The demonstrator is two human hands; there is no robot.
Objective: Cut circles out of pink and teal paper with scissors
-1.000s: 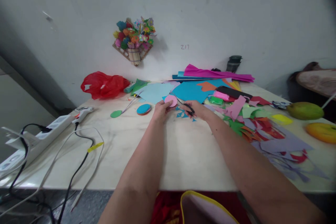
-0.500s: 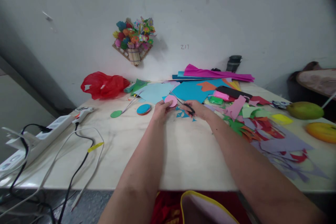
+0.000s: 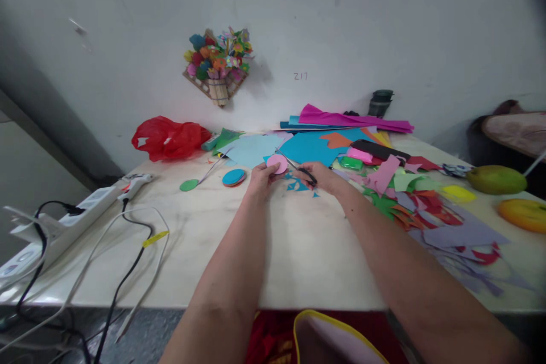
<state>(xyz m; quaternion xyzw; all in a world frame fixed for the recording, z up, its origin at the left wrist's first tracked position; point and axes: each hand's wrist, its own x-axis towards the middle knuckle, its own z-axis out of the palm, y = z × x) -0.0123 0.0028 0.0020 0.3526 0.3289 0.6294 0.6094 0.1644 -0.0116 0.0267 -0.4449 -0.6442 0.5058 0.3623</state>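
A round pink paper piece (image 3: 277, 164) is pinched in my left hand (image 3: 261, 176), near the middle of the table. My right hand (image 3: 318, 175) is closed on black-handled scissors (image 3: 306, 173), whose blades point up and left beside the pink circle. Small blue scraps (image 3: 297, 185) lie just below the scissors. To the left of my left hand rests a stack of paper circles with a blue one on top (image 3: 234, 177). A green circle (image 3: 189, 185) with a thin stem lies farther left.
Blue sheets (image 3: 318, 148) lie behind my hands. Colored scraps (image 3: 426, 210), a black phone-like object (image 3: 379, 151) and fruit (image 3: 496, 180) are on the right. A red bag (image 3: 170, 137), a power strip (image 3: 91, 205) and cables are on the left.
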